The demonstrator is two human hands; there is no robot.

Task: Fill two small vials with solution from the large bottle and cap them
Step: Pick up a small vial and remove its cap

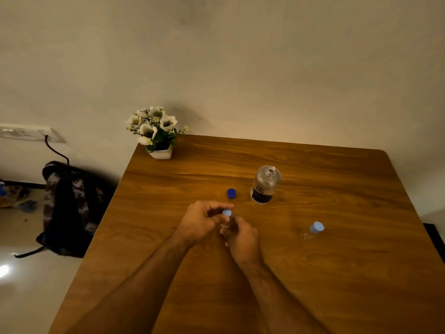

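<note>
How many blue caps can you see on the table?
3: a dark blue cap lying loose beside the large bottle, a light blue one between the hands, and another on the vial at right.

Your wooden surface (337,273) carries a white flower pot (160,153) at the far left corner, an uncapped clear bottle (264,185) mid-surface, its dark blue cap (231,193) just left of it, and a capped vial (314,229) toward the right.
</note>
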